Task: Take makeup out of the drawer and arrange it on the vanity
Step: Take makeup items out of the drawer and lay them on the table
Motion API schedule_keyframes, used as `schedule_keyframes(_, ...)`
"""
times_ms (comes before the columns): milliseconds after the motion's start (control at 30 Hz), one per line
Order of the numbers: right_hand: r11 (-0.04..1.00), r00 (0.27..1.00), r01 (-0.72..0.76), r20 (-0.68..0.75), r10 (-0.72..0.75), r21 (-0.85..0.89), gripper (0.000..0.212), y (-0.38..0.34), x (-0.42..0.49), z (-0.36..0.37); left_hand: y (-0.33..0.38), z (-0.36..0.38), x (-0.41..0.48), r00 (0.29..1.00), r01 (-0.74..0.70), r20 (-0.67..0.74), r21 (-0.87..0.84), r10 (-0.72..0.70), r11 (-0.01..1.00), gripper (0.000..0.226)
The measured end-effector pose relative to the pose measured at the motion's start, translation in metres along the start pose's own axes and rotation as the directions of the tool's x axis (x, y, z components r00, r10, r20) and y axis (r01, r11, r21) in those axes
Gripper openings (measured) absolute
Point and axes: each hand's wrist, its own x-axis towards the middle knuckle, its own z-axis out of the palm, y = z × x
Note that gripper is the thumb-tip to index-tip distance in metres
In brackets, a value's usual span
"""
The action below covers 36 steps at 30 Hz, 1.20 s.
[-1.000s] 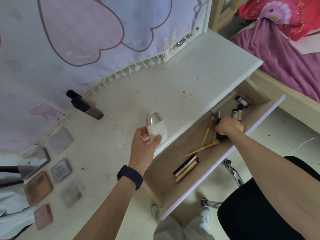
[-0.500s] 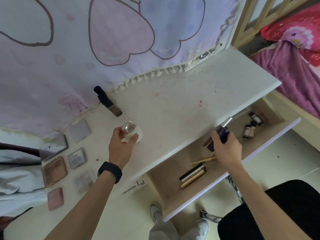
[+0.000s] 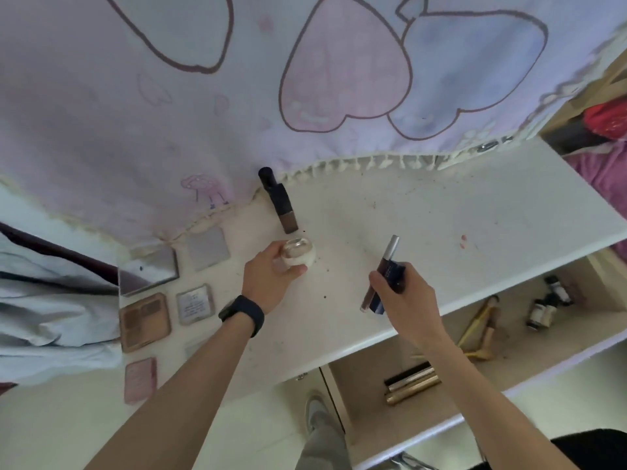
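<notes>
My left hand [image 3: 268, 278] grips a small white egg-shaped bottle [image 3: 300, 254] with a shiny cap, low over the white vanity top [image 3: 424, 218], just in front of a dark foundation bottle [image 3: 280, 200] standing by the curtain. My right hand [image 3: 405, 293] holds a bundle of dark makeup tubes [image 3: 385, 276], one with a silver cap, above the vanity's front half. The open drawer [image 3: 451, 378] at lower right holds gold and black tubes [image 3: 412, 385], wooden-handled brushes [image 3: 476, 327] and small dark bottles [image 3: 546, 307].
Several flat compacts and palettes [image 3: 146, 320] lie in rows on the vanity's left part, with a mirrored one [image 3: 147, 271] open. A pink and lilac heart-print curtain [image 3: 305, 79] hangs along the back. A bed with pink bedding [image 3: 607, 171] is at far right.
My left hand carried the white bottle left and back toward the dark bottle. My right hand lifted the dark tubes out of the drawer and brought them over the vanity top.
</notes>
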Motion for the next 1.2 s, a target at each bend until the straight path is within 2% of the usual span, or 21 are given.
schedule_keyframes(233,0.954,0.998,0.055,0.027,-0.049,-0.294,0.025,-0.04,0.076,0.027,-0.015,0.004,0.023,0.999,0.021,0.037,0.075,-0.024,0.997,0.041)
schedule_keyframes(400,0.915,1.0,0.017,0.014,-0.013,-0.402,0.029,-0.063,0.123,0.048,-0.019,0.006,0.026,1.0,0.009,0.005,0.05,-0.009,0.999,0.038)
schedule_keyframes(533,0.85,0.997,0.075,0.04,-0.063,-0.522,0.035,-0.08,0.145,0.061,-0.023,0.008,0.029,0.998,-0.065,-0.003,0.103,0.065,0.993,0.037)
schedule_keyframes(700,0.759,0.988,0.153,0.122,-0.098,-0.633,0.037,-0.099,0.159,0.078,-0.027,0.011,0.031,0.996,-0.075,-0.041,0.128,0.081,0.989,0.037)
schedule_keyframes(800,0.736,0.987,0.157,0.127,-0.098,-0.659,0.049,-0.102,0.163,0.084,-0.024,0.009,0.031,0.996,-0.077,-0.037,0.126,0.083,0.989,0.036)
schedule_keyframes(967,0.725,0.975,0.216,0.111,-0.191,-0.653,0.081,-0.094,0.157,0.081,-0.023,0.007,0.034,0.997,-0.063,-0.034,0.123,0.067,0.99,0.037)
schedule_keyframes(1033,0.757,0.964,0.262,0.134,-0.228,-0.599,0.078,-0.088,0.153,0.081,-0.023,0.008,0.033,0.997,-0.06,-0.034,0.131,0.065,0.99,0.036)
schedule_keyframes(1200,0.79,0.943,0.332,0.166,-0.289,-0.515,0.058,-0.087,0.151,0.087,-0.022,0.009,0.032,0.997,-0.05,-0.046,0.121,0.056,0.991,0.035)
